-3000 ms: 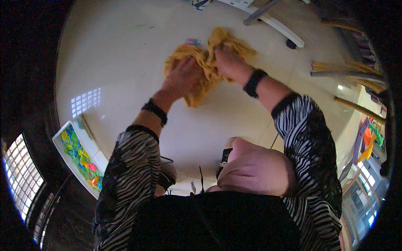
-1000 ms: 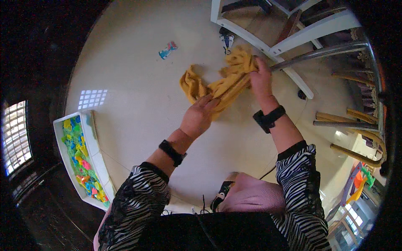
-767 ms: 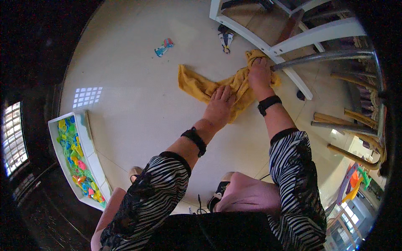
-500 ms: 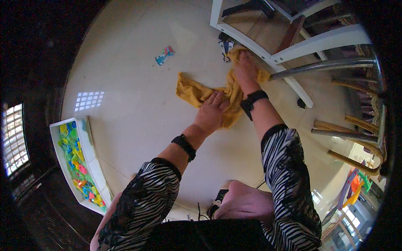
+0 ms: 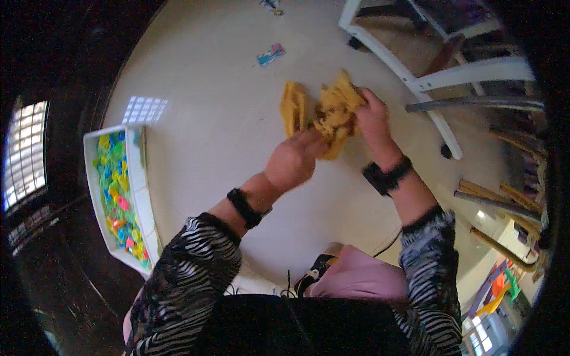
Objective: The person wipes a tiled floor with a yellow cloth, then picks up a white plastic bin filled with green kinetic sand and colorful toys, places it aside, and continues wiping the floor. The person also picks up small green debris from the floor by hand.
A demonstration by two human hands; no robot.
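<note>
A mustard-yellow cloth is bunched up over the pale tiled floor, its surface crumpled and marked with darker patches. My right hand grips its right side, thumb and fingers closed on the fabric. On the lower left of the cloth, my left hand has its fingers curled into the folds; motion smears the fingertips. A loose flap of the cloth stands up beyond the left hand. Farther off on the floor lies a small blue and pink scrap.
At the left stands a white bin filled with colourful small toys. A white frame on dark feet and metal chair legs crowd the right. Another small dark-and-white piece lies at the top edge. My shoe is below.
Both hands have drawn the cloth together from a spread-out state into a bunch. The right hand has come back away from the white frame and the dark-and-white piece. The view has shifted.
</note>
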